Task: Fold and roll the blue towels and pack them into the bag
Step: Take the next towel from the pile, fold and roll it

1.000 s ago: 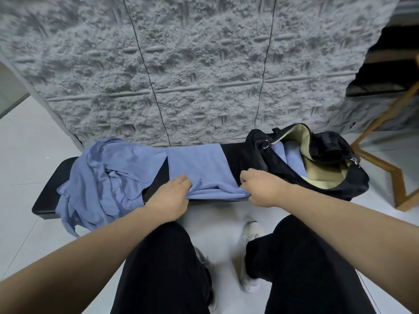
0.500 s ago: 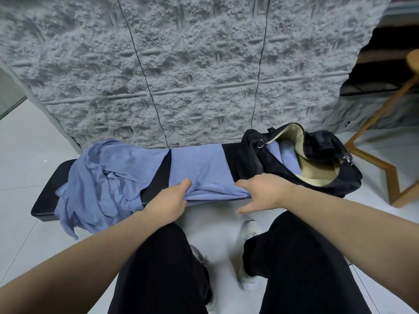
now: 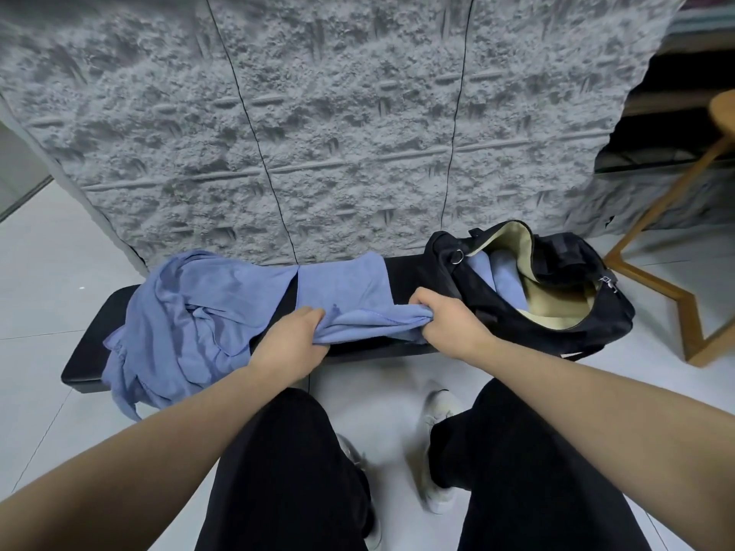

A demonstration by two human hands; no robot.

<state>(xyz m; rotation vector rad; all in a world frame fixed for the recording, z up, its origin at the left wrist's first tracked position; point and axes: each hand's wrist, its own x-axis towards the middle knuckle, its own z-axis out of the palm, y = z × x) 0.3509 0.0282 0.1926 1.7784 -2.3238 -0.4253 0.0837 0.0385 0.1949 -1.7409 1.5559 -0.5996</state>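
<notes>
One camera only, worn on the head, tipped forward and steeply down over the person's own forearms and knees. It's close in on the bench (image 3: 99,344), facing the grey wall (image 3: 318,113). Wide lens, edges probably bowed. No second view shares this scene.

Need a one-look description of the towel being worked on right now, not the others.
Find the black bench in front of the grey textured wall. Between the crumpled blue pile and the open black bag lies one flat folded towel. Unlike its neighbours, both hands grip its near edge: left hand, right hand.
</notes>
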